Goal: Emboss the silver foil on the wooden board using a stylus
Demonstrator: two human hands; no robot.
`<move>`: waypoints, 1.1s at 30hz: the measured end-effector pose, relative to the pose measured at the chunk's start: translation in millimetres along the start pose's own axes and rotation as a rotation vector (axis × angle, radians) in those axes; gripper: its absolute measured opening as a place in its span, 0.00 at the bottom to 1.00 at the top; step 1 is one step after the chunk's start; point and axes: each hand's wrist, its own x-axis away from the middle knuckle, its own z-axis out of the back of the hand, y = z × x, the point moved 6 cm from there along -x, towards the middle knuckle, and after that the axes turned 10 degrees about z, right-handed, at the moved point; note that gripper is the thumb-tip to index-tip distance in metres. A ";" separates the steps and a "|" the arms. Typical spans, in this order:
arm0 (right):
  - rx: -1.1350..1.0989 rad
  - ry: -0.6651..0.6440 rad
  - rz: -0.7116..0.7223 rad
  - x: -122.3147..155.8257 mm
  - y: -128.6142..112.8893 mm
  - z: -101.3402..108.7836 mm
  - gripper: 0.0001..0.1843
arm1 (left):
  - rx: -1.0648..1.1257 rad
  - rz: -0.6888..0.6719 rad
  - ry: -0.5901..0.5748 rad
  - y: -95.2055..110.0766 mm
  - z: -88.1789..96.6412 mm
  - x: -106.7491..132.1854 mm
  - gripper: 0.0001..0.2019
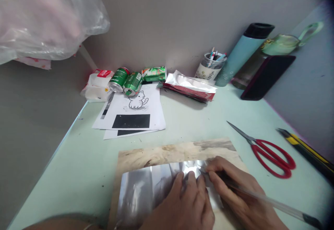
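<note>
The metal sheet (142, 191) lies under your left hand (188, 200), fingers outstretched, atop the wooden board (161, 155); your right hand (238, 190) clasps the pen (268, 199). Press flat just beside the pen's tip so nothing slips.

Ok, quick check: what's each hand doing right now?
Left hand: open, fingers resting on the silvery metal sheet.
Right hand: closed, holding a clear-barrelled pen.
</note>
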 end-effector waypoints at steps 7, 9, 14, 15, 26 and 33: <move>0.009 0.038 -0.006 -1.6 -3.3 4.1 0.13 | 0.030 -0.013 -0.019 1.0 -1.6 0.0 0.13; 0.005 0.066 -0.021 -3.2 -3.6 5.7 0.13 | 0.046 -0.023 -0.027 0.8 -1.4 -0.2 0.13; -0.020 0.070 -0.024 -4.5 -4.6 5.8 0.11 | 0.026 -0.046 -0.043 0.8 -2.1 -0.3 0.14; -0.019 0.064 -0.021 -4.5 -4.6 5.4 0.11 | 0.018 -0.045 -0.040 0.8 -2.4 -0.3 0.15; -0.022 0.110 -0.048 -3.7 -4.1 7.1 0.12 | 0.012 -0.040 -0.036 2.1 -3.5 0.6 0.15; -0.005 0.084 -0.029 -5.7 -6.3 6.7 0.11 | 0.017 -0.041 -0.026 1.0 -1.4 -0.9 0.15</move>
